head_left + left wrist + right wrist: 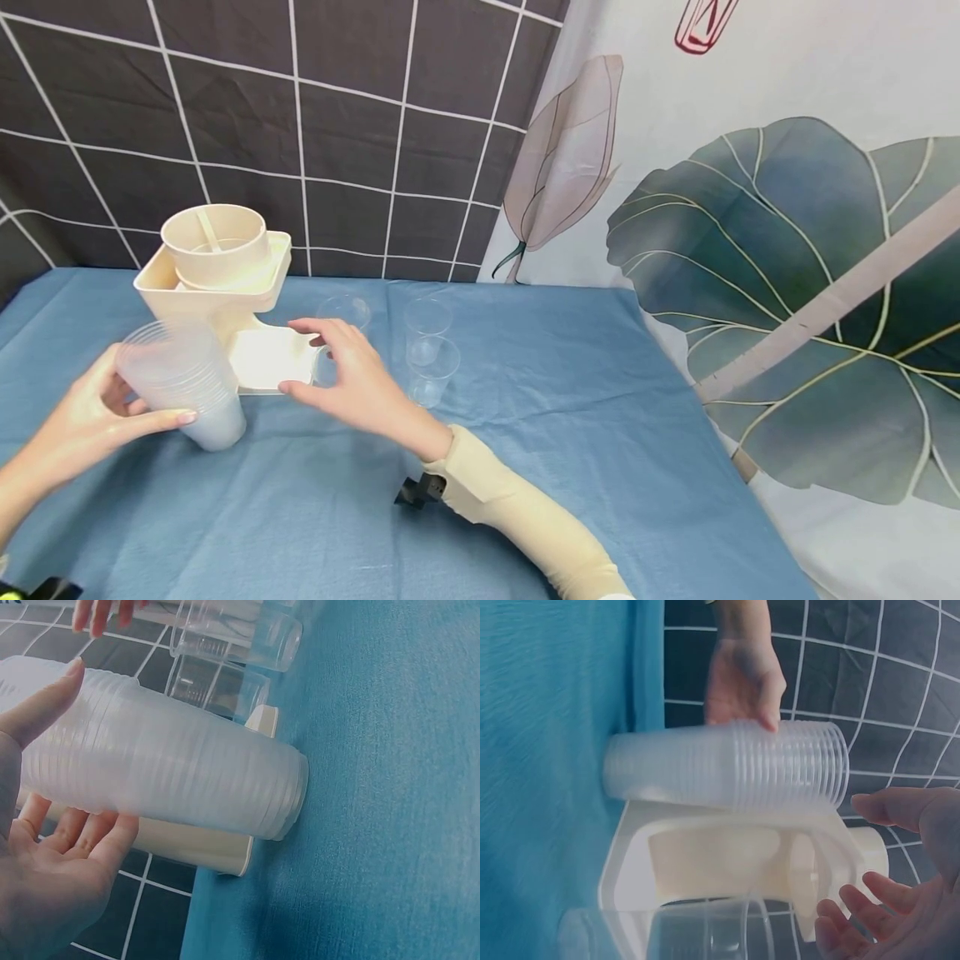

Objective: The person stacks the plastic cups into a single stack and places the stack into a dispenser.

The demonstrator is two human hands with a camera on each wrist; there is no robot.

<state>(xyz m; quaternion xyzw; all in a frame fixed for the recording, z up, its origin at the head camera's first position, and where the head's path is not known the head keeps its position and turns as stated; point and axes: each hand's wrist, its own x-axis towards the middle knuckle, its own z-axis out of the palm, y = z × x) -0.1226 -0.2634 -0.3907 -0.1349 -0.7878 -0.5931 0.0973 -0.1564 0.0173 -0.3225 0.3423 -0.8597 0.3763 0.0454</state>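
Observation:
My left hand (112,408) grips a nested stack of translucent plastic cups (187,757), fingers on one side and thumb on the other. The stack tilts slightly and its bottom is at the blue cloth. In the right wrist view, the left hand's thumb lies along the stack. My right hand (352,375) is held out with parted fingers and holds nothing. A single clear cup (705,934) stands close by it, beside the base of a cream stand (273,362). On top of the stand, a round cream container (217,246) sits in a square tray.
Two clear cups, a front one (432,362) and a back one (427,315), stand right of the right hand. Another clear cup (345,310) is behind that hand. A blue cloth (540,400) covers the table, and a dark gridded curtain (352,125) hangs behind.

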